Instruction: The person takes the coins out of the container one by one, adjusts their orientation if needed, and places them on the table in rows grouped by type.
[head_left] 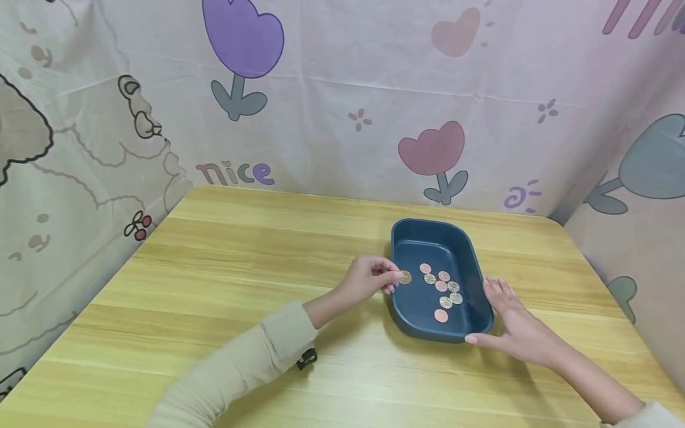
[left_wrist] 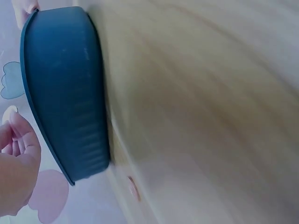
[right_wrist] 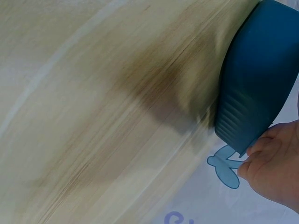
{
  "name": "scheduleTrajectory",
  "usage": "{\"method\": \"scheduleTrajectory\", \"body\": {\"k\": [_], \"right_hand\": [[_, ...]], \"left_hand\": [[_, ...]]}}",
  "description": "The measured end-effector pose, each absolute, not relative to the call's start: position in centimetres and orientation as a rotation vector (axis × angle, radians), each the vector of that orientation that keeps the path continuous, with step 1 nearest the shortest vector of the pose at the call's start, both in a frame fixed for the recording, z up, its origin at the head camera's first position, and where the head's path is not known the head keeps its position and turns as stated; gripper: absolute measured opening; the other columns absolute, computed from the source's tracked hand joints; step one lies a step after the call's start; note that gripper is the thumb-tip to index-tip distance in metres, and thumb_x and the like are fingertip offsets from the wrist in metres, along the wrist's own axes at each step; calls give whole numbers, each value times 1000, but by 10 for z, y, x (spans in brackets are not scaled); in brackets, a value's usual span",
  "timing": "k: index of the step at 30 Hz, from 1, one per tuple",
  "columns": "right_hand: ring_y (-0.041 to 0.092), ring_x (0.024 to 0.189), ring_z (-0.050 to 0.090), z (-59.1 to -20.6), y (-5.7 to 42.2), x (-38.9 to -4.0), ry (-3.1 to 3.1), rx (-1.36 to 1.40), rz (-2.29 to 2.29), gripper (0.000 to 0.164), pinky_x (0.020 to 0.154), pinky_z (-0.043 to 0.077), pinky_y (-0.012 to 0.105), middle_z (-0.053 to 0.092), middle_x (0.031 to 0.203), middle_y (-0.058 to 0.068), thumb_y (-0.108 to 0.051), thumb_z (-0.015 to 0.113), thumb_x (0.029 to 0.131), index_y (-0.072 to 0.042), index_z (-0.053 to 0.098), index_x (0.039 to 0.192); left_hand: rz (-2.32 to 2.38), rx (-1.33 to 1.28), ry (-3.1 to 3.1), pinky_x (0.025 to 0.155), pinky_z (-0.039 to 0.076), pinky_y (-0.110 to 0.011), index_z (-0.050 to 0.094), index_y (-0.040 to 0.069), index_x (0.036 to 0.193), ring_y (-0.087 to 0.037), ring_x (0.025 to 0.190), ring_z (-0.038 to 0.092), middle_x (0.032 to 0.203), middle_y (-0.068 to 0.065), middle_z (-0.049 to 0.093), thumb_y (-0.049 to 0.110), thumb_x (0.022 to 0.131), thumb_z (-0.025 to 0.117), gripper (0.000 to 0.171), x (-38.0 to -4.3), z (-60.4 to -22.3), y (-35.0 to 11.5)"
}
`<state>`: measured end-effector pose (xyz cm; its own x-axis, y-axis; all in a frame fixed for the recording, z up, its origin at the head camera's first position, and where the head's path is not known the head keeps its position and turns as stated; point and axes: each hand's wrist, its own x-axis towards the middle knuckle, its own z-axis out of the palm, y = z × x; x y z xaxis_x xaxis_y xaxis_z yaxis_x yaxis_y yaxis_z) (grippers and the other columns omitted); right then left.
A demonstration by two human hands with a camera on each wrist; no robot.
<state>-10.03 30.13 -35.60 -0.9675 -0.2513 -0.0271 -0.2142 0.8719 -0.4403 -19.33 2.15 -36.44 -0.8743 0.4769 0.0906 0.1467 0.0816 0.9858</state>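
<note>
A dark blue rounded tray [head_left: 476, 279] sits on the wooden table, with several copper-coloured coins [head_left: 441, 315] and gold-coloured coins [head_left: 446, 302] scattered on its bottom. My left hand [head_left: 369, 277] pinches one gold-coloured coin [head_left: 405, 277] between thumb and fingertips, just inside the tray's left rim. In the left wrist view this hand [left_wrist: 18, 158] shows above the rim, the coin's edge between its fingertips. Against the tray's near right corner my right hand [head_left: 521, 327] rests with extended fingers along the right side and its thumb at the near rim. The right wrist view shows that hand [right_wrist: 275, 168] touching the rim.
The wooden table [head_left: 241, 255] reaches back to a hanging cloth [head_left: 332, 119] printed with flowers. More printed cloth [head_left: 69, 178] hangs at the left. A small black buckle-like piece [head_left: 307, 358] shows under the left sleeve.
</note>
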Motion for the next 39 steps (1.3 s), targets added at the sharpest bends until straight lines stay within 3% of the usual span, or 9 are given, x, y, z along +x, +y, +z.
{"method": "scheduleTrajectory", "body": {"k": [12,19,29,39], "right_hand": [[42,141,-7,-356,302,-101,2943,-370,-697,110,101,14,71,8,151,31,-49,73,73,9,12,144],[42,141,-7,-357,302,-101,2943,-359,-695,111,101,14,71,7,151,30,-50,72,73,8,11,145],[43,141,-6,-356,302,-101,2946,-363,-688,111,99,16,72,7,151,30,-49,73,73,7,11,145],[43,141,-5,-355,302,-101,2948,-352,-680,111,100,16,72,6,152,29,-50,73,72,6,11,145]], "left_hand": [[1797,612,2190,60,55,-23,64,-11,89,-4,58,56,81,-28,63,3,85,64,15,-192,-380,-15],[1593,533,2337,52,49,-17,65,-8,80,-6,53,54,67,-14,64,4,86,63,14,-193,-391,-35],[1309,457,2374,57,55,-21,65,-7,74,-8,53,59,65,-12,65,-1,85,61,13,-192,-393,-46],[1153,340,2505,50,50,-15,62,-3,60,-8,47,55,57,-10,64,1,81,66,22,-189,-389,-43]]}}
